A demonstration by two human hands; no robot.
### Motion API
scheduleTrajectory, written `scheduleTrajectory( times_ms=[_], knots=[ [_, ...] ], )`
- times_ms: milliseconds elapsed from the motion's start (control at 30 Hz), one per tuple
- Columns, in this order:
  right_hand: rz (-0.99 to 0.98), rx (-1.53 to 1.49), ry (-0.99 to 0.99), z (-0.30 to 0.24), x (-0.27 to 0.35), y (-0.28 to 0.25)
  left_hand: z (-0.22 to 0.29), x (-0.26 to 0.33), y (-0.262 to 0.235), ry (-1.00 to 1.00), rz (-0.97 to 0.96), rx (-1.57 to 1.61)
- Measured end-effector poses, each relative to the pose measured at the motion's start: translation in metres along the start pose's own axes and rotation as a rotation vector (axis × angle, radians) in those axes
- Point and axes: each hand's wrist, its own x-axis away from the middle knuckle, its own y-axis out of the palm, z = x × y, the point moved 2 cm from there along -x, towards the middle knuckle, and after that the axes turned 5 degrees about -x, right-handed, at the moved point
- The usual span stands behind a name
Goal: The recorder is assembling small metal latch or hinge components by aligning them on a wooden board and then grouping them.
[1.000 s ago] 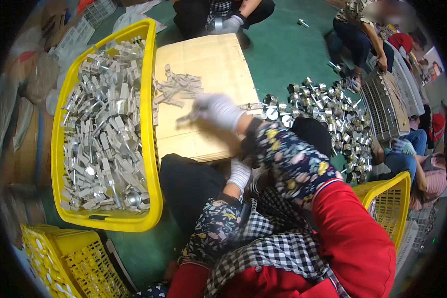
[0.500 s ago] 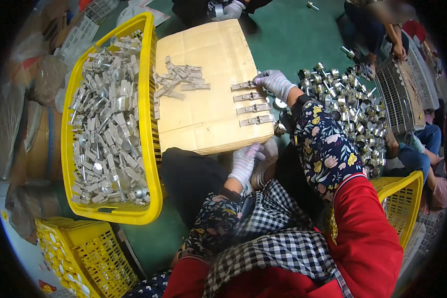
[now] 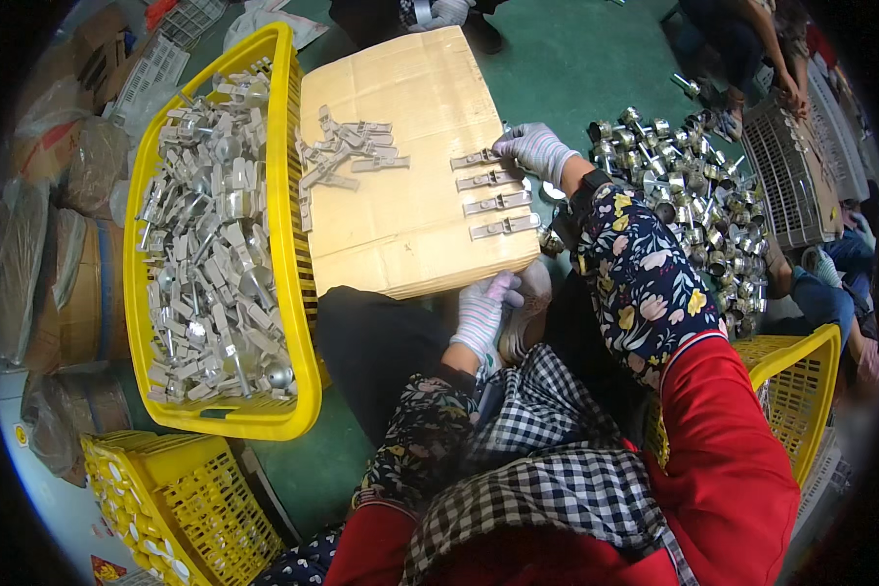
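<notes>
A cardboard sheet (image 3: 400,225) lies across my lap. Several flat grey metal pieces (image 3: 496,193) sit in a row along its right edge, and a loose bunch of the same pieces (image 3: 347,154) lies near its top left. My right hand (image 3: 532,148), in a white knit glove, rests at the top of that row, fingers curled on the topmost piece. My left hand (image 3: 482,311), also gloved, is tucked under the board's near edge by my foot; what it holds is hidden.
A yellow crate (image 3: 285,293) full of grey metal parts stands at my left. A heap of shiny round metal parts (image 3: 693,205) lies on the green floor at my right. Other yellow crates sit at lower left (image 3: 181,508) and right (image 3: 801,391). Other people work at the far right.
My right hand moved from the loose bunch to the board's right edge, where a row of pieces now lies. The left hand stayed low by the board's near edge.
</notes>
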Motion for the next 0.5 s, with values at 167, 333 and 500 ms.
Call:
scheduleTrajectory(
  times_ms=[167,333,500],
  knots=[
    [0.093,0.232,-0.057,0.000,-0.004,-0.012,0.002,-0.003,0.010,-0.025,-0.020,-0.020],
    [0.209,0.644,-0.055,-0.048,0.034,0.010,0.010,0.001,-0.002,0.073,0.004,-0.131],
    [0.133,0.824,0.055,-0.065,0.052,0.009,0.000,-0.001,-0.003,-0.016,0.028,-0.126]
  ],
)
